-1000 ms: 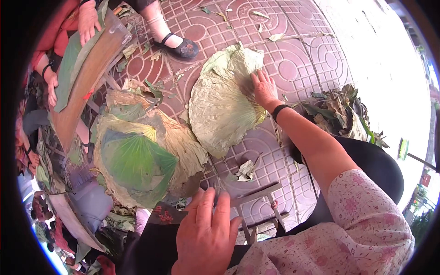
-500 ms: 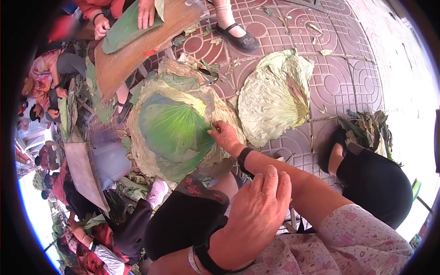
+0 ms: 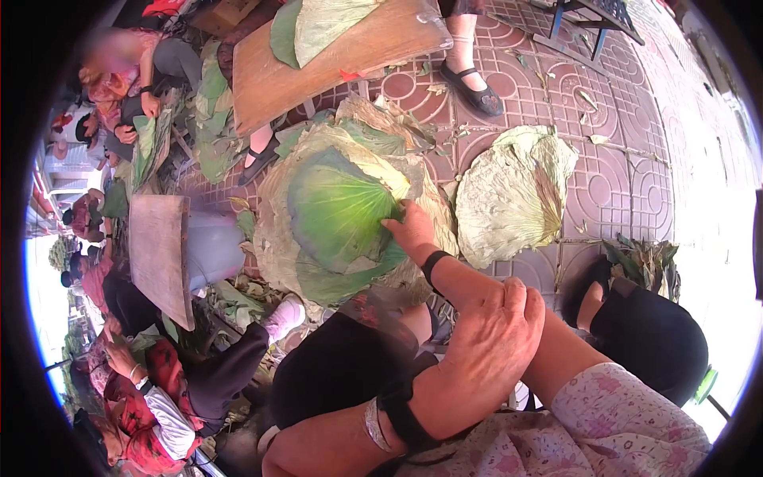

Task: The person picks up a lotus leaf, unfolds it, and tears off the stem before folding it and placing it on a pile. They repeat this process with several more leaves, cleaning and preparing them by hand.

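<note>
My right hand [image 3: 412, 226] pinches the right edge of a green leaf [image 3: 338, 208], its thumb and forefinger closed. This green leaf lies on a stack of large, pale dried leaves [image 3: 274, 211]. Across my right forearm rests my left hand [image 3: 502, 330], with its fingers bent and pressed together over the arm; its fingertips are partly hidden. A pale, wrinkled fan-shaped leaf [image 3: 509, 195] lies on the paving to the right of the stack.
Beyond the stack is a wooden board [image 3: 342, 67] with folded leaves [image 3: 326, 28]; a person's shoe [image 3: 477, 91] is beside it. Another board [image 3: 159, 250] and a grey tub [image 3: 213, 242] stand left. Co-workers sit along the left. A leaf bundle [image 3: 648, 266] lies right.
The view has shifted, so the stack appears farther right. My left hand's fingers have bent down onto my right forearm. The co-worker's hands at the far board are out of view.
</note>
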Demonstrator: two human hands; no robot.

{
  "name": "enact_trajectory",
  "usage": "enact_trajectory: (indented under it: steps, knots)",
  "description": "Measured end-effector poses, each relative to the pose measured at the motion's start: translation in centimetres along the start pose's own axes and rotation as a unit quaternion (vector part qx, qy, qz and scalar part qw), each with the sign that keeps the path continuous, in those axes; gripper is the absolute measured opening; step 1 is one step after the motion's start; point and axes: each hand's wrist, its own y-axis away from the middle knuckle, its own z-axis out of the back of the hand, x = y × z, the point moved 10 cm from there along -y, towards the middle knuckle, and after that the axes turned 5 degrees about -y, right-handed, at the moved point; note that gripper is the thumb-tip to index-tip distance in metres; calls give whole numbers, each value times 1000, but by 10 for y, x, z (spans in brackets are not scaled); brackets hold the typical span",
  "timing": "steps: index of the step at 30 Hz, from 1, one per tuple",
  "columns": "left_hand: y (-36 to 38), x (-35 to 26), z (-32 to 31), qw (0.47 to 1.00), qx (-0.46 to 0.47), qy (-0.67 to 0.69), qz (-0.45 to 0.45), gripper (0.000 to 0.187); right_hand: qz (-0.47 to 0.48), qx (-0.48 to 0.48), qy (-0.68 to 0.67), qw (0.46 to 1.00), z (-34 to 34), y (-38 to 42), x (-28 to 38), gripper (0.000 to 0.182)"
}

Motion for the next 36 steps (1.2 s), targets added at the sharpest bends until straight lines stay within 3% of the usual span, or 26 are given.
enact_trajectory:
  steps: [4, 8, 13, 16, 19, 22, 27, 32, 33, 36]
  knots:
    - [3, 9, 3, 999, -24, 8, 22, 28, -13, 2, 48, 999, -1, -4, 6, 59]
    - [6, 11, 14, 997, -59, -29, 36, 27, 47, -18, 31, 998, -3, -11, 27, 60]
    - [5, 14, 14, 999, -37, -21, 26, 29, 47, -17, 59, 997, -2, -31, 40, 51]
    - [5, 19, 14, 999, -41, 6, 26, 35, 121, -10, 75, 990, 1, -36, 55, 40]
    - [5, 22, 14, 999, -39, 27, 27, 39, 135, 2, 138, 981, -3, -43, 55, 26]
    - [4, 24, 10, 997, -24, 68, 27, 38, 139, 31, 108, 984, -8, -45, 51, 18]
    - [-1, 36, -5, 986, 15, 156, 56, 31, 95, 33, -56, 993, 22, -27, 57, 13]
    - [-4, 62, 17, 963, -122, 214, 109, 34, 109, 73, -185, 974, 95, -22, 80, 14]
    - [-5, 70, 20, 960, -139, 210, 125, 37, 100, 116, -202, 967, 113, -19, 86, 15]
    - [-6, 96, 40, 940, -251, 191, 128, 47, 191, 193, -229, 935, 187, 11, 129, 13]
